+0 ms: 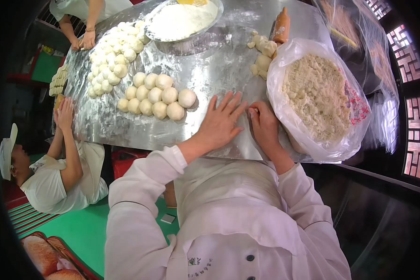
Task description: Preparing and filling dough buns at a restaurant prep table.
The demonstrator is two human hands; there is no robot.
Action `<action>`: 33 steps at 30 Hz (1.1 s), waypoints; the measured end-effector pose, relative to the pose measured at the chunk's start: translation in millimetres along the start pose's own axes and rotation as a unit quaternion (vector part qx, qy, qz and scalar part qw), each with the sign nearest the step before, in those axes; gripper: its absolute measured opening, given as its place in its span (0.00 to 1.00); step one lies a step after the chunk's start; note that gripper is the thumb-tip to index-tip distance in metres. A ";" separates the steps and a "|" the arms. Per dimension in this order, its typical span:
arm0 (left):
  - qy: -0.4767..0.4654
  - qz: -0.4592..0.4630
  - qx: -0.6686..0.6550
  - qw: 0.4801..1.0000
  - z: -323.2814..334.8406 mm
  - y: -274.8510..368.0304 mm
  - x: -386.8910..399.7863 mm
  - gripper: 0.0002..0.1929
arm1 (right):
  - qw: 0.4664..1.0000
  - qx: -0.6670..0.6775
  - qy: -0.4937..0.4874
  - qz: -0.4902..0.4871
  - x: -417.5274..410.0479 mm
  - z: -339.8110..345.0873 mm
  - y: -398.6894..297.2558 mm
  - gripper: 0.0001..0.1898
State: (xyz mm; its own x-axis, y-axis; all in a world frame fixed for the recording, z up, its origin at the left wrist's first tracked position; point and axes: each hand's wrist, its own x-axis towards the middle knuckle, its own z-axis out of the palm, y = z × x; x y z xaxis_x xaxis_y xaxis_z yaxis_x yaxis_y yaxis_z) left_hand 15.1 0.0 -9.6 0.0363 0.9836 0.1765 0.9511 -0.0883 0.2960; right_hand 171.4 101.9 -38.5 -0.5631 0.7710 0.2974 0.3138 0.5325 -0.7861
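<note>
My left hand [222,120] lies palm down on the metal table [210,66], its fingers spread, with nothing seen under it. Beside it, my right hand [265,126] rests on its edge with the fingers curled; whether it holds anything is hidden. Just right of that hand stands a clear plastic bag [358,140] full of crumbly, pale filling [316,98]. Rows of smooth dough balls [155,95] sit to the left of my left hand. Beyond my right hand, a few dough lumps [263,62] lie against the bag.
A wide metal bowl of white flour [182,19] stands at the far side. Many smaller dough balls [112,57] are heaped at the far left. A wooden rolling pin [281,26] lies behind the bag. Two co-workers [66,175] have their hands at the table's left side.
</note>
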 end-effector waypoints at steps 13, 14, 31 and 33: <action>-0.015 -0.060 -0.145 0.988 -9.5 -6.7 -4.2 0.32 | 0.996 -0.066 -0.010 -0.059 20.4 3.1 -17.6 0.13; -0.032 -0.088 -0.129 0.987 -11.6 -8.3 -8.6 0.28 | 0.995 -0.072 -0.009 -0.063 29.0 8.9 -22.1 0.13; 0.109 -0.211 -0.849 0.471 11.9 -25.3 -50.8 0.23 | 0.889 -0.445 -0.097 -0.034 195.7 39.5 6.0 0.09; 0.137 -0.211 -0.864 0.436 5.4 -24.2 -56.2 0.24 | 0.951 -0.259 -0.165 -0.020 174.7 43.6 -28.8 0.08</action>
State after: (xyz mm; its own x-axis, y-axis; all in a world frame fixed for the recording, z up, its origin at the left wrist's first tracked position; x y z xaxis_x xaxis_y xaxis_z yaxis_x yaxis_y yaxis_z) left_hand -8.3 -52.3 -31.8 -0.2927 0.9349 -0.2004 -0.8045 -0.1275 0.5801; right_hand 30.6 206.1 12.5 -0.7651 0.6404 0.0668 0.5742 0.7256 -0.3791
